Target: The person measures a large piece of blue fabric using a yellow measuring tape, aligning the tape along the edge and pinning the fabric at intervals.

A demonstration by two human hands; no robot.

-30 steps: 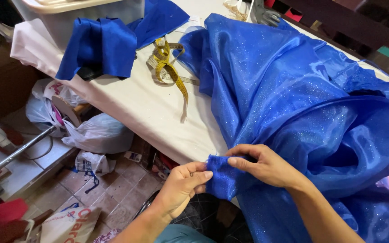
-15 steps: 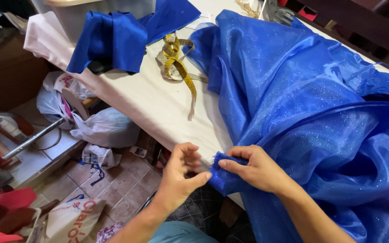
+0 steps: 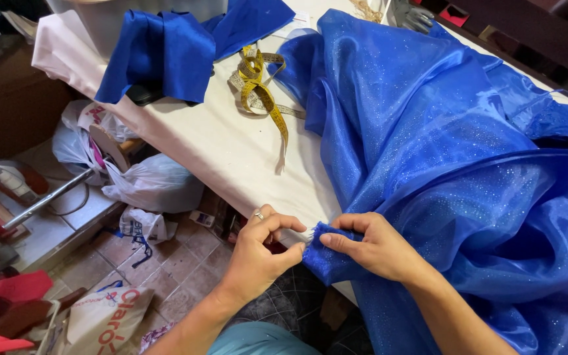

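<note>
**Operator:** I read the left hand (image 3: 258,253) as closed in a pinch: thumb and forefinger meet on the frayed edge of the glittery blue organza (image 3: 442,164), the other fingers curled under. A ring shows on one finger.

**Observer:** And the right hand (image 3: 376,246)?

**Operator:** Also closed to a pinch, thumb on top, gripping the same bunched edge just beside the left fingertips. Both hands hold the fabric at the near edge of the white-covered table (image 3: 231,151); the rest of the organza spreads away from the right hand, across the table and down over its edge.

**Observer:** Step in hand?

**Operator:** I judge it to be working the raw edge, folding or gathering it between the two pinches. I cannot tell which. The next move calls for an even grip on both sides, so the slippery cloth does not slide out.

**Observer:** Surroundings?

**Operator:** Beyond the left hand lies a yellow measuring tape (image 3: 261,85); farther off, folded blue cloth (image 3: 165,52). Below the left hand, plastic bags (image 3: 146,184) sit on the tiled floor.
</note>
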